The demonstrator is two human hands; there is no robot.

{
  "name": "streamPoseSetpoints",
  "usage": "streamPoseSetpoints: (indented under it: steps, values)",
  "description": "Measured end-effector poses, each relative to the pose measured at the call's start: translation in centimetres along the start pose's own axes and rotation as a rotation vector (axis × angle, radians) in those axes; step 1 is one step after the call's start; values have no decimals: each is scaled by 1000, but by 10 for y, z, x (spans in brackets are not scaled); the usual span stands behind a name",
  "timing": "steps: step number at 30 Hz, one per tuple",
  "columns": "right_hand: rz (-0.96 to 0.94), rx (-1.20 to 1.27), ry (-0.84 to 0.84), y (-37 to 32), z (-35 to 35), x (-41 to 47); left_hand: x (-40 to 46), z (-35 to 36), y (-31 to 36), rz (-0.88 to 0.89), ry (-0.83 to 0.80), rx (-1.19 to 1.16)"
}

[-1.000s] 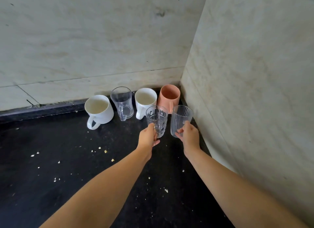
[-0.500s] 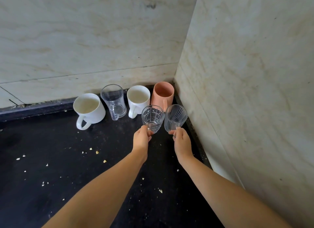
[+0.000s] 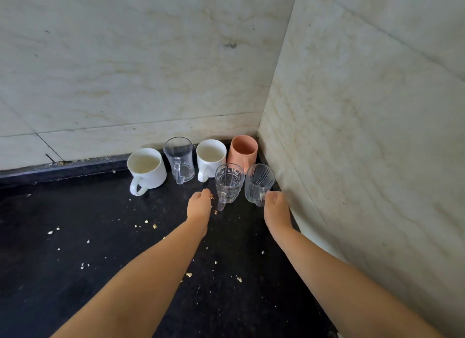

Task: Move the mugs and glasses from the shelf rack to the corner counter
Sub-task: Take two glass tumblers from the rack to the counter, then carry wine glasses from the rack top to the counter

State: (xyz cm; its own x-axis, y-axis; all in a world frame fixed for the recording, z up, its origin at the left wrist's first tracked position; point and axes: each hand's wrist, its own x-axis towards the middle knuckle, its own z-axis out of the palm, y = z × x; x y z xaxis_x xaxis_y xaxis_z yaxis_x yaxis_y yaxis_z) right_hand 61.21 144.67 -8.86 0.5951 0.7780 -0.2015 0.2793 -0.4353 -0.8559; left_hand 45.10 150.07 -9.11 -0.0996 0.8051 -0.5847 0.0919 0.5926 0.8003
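Both glass mugs stand at the bench's back-right corner; left hand curled loose beside 1, right hand's fingers pinch the other's handle, so letting go comes next.

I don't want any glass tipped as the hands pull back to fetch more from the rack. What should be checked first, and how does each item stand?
1. Left hand clear of the cut-pattern clear glass mug: ok, a gap shows.
2. Right hand free of the ribbed clear glass mug: cannot tell, fingers sit at its handle.
3. Both glass mugs upright on the black counter: ok.
4. Back row, including the pink mug, upright: ok.
5. Room left for more: ok, beside the wide white mug.
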Motion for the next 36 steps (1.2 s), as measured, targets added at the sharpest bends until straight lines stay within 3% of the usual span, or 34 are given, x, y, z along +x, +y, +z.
streamPoseSetpoints:
  steps: [3, 7, 12, 14, 19, 28, 36]
  values:
    - [-44, -82, 37, -30, -12, -5, -12, -18, 19, 133, 23, 158]
    - [-196, -184, 45, -81, -20, -21, -39, -46, 52, 444, 38, 562]
    - [-486, -585, -48, -117, -6, -51, -68, -86, 70, 764, 100, 952]
    - [-537, -709, -90, -128, 10, -68, -76, -106, 69, 812, 120, 1069]
    - [-664, -872, -273, -156, 56, -120, -97, -167, 59, 771, 236, 1146]
    - [-873, -1125, -549, -187, 100, -188, -137, -262, 25, 570, 304, 1142]
    - [-1163, -1142, -755, -174, 120, -265, -215, -294, -49, 303, 574, 927]
